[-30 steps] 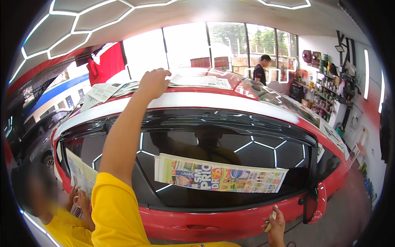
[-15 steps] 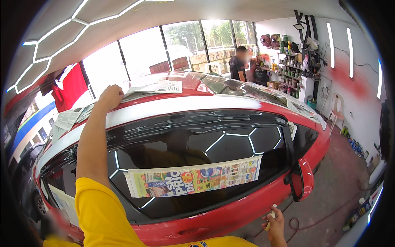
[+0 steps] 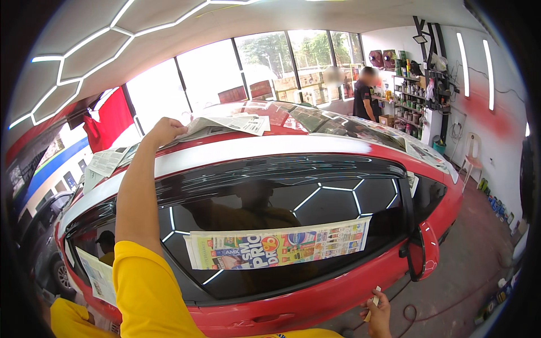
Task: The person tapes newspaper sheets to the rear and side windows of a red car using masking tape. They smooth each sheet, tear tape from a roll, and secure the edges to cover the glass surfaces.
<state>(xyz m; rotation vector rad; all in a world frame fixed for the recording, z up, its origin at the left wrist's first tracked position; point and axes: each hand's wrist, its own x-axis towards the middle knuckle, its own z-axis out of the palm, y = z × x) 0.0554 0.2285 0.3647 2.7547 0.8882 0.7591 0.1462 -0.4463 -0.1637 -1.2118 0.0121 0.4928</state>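
Note:
A red car [image 3: 338, 281] stands before me, with a broad white band [image 3: 265, 149] along its roof edge. My left hand [image 3: 169, 129] reaches over the roof, fingers closed at the near edge of a newspaper sheet [image 3: 251, 123] spread there. Its fingertips are small in view. Low on the right, my right hand [image 3: 378, 315] pinches a narrow pale yellow strip [image 3: 374, 303], whose exact kind I cannot make out. A folded, colourful printed paper [image 3: 282, 244] lies across the dark side window [image 3: 265, 208].
More newspaper [image 3: 107, 163] covers the rear roof. A side mirror [image 3: 422, 250] juts out at right. Another person [image 3: 363, 98] stands beyond the car near shelves of cans [image 3: 408, 101]. A yellow sleeve [image 3: 73, 318] shows at lower left. A hose [image 3: 414, 315] lies on the floor beside a chair [image 3: 472, 152].
My left hand has turned from a fist so its fingers point right, to the newspaper's edge. My view has shifted slightly left. The far person has moved right, toward the shelves.

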